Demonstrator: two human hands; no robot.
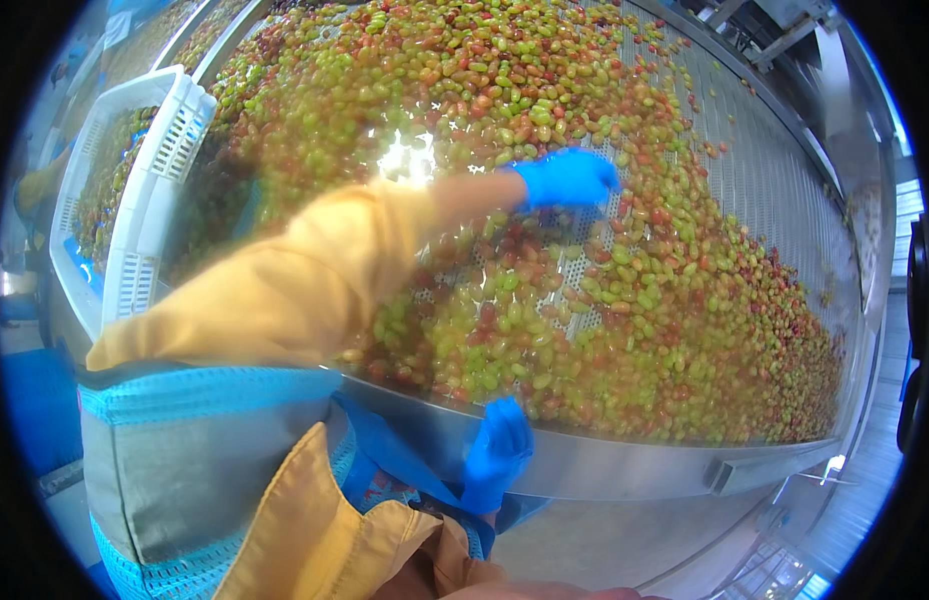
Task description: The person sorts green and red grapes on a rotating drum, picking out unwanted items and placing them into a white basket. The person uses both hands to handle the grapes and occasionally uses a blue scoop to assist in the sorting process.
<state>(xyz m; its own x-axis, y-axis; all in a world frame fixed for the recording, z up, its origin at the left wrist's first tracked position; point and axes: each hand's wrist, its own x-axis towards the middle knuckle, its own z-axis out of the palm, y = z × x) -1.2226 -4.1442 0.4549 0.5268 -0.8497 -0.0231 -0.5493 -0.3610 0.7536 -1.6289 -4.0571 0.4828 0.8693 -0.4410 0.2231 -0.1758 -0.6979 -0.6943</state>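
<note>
My left hand [571, 178], in a blue glove below a yellow sleeve, reaches over many loose red and green grapes [509, 75] on a perforated metal surface [584, 279]. Its fingers are bent down at the grapes; whether any grape is between them cannot be told. Nearer my body, my right hand [499, 450], also blue-gloved, is at the metal rim [607, 461] of the sorting table. Its fingers are curled close together, and no held object can be made out.
A white slotted plastic crate [138, 225] with grapes in it stands at the left. Metal side rails [779, 127] bound the table at the right. Metal machine parts [802, 37] show at the upper right. A grey bag-like item with blue mesh edging [201, 457] is at lower left.
</note>
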